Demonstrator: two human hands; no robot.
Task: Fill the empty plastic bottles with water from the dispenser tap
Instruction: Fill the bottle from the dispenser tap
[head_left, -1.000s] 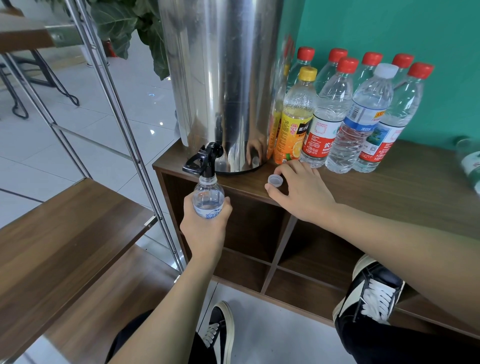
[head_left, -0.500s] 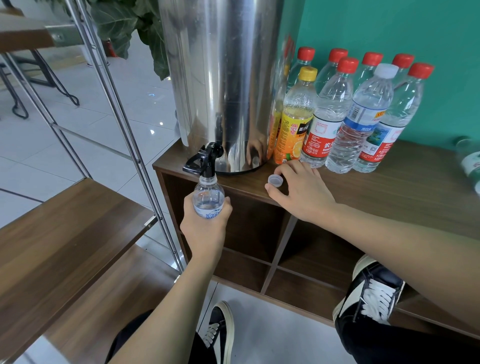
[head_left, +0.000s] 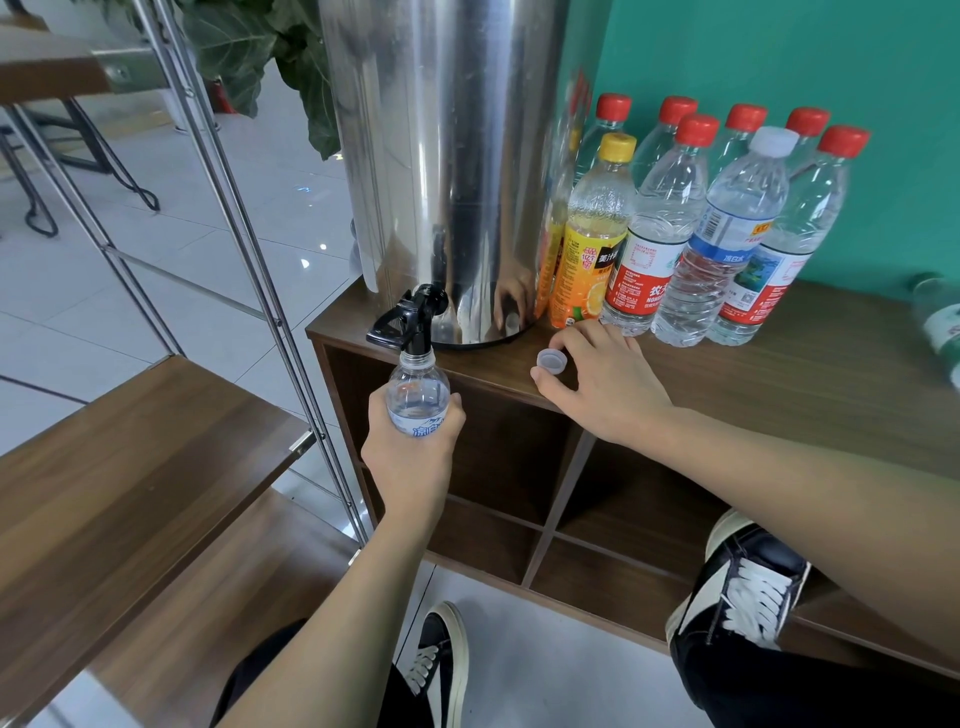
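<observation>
Head view: bottle (head_left: 417, 396) under tap (head_left: 415, 318), upper part clear, level unreadable.

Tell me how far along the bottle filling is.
Done: cannot tell; the capped bottles beside the steel dispenser are clear and their levels do not show. In hand: the left hand holds a small uncapped bottle with its mouth under the black tap; the right hand pinches its cap on the cabinet top. Left: finish filling, recap it.
</observation>
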